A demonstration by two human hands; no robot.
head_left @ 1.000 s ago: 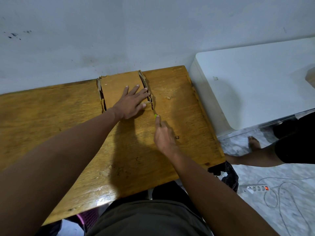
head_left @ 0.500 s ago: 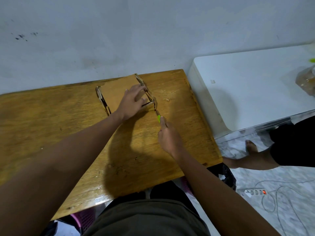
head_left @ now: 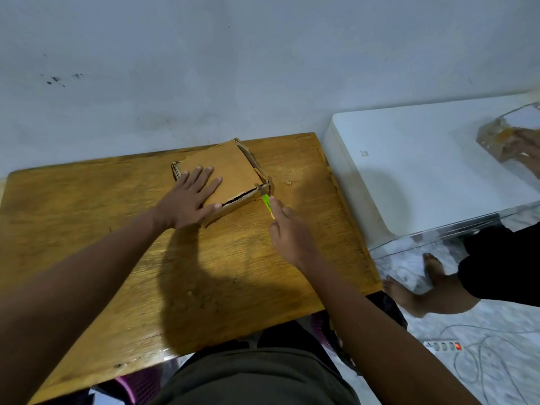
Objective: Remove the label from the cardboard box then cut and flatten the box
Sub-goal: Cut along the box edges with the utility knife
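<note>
Wooden table (head_left: 87,229) by grey wall: right hand (head_left: 287,229) gripping green cutter (head_left: 267,201), now at the near-right corner of the cardboard box (head_left: 222,173), which has rotated under the flat, splayed left hand (head_left: 187,200); front seam gapes, cut progressing.

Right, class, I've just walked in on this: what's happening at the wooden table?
A person is cutting up a cardboard box on the table. The left hand presses flat on its top. The right hand holds a green cutter at the box's near right corner, where a slit gapes along the near edge. The box isn't flattened yet.
</note>
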